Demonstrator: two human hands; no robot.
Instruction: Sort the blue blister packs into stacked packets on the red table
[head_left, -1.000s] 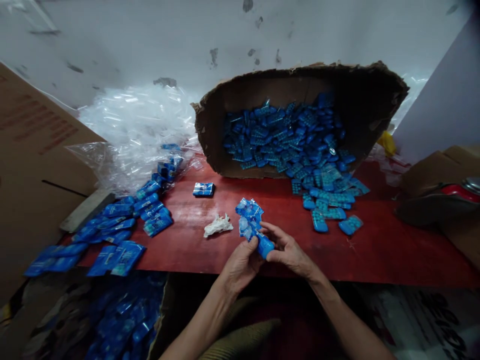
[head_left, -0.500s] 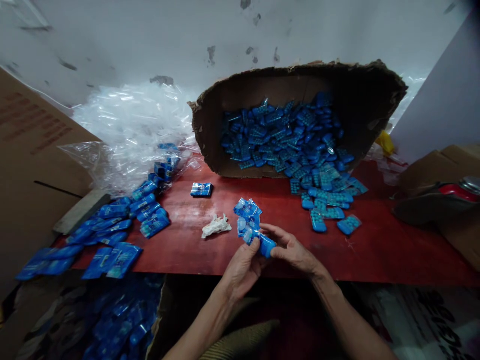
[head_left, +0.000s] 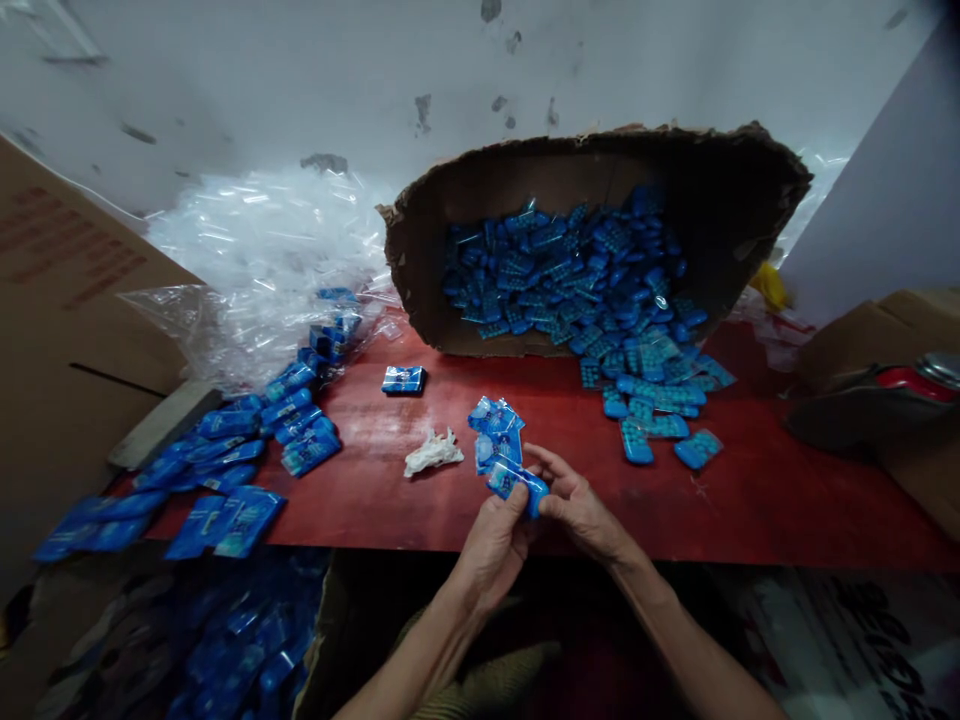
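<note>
A small blue plastic packet (head_left: 534,490) with a glossy clear wrapper is held just above the table's front edge. My left hand (head_left: 491,550) grips it from the left, thumb pressed on its face, the other fingers curled underneath. At its right end, my right hand (head_left: 589,515) has the thumb against the packet and the index finger stretched out along the far side; its other fingertips are partly hidden. Right behind the packet lie overlapping flat blue printed packets (head_left: 497,430). Left of those sits a crumpled white tissue (head_left: 433,453).
A torn-edged cardboard box (head_left: 420,290) lies open, spilling blue packets (head_left: 652,400) onto the red table (head_left: 765,500). Leftward are a heap of clear plastic bags (head_left: 262,230), rows of filled blue packets (head_left: 225,450) and a small blue stack (head_left: 403,379). More packets (head_left: 247,640) lie below the table.
The held packet has turned slightly, so more of its printed face shows. My right hand has shifted slightly, its fingers a little more open; the things on the table stay put.
</note>
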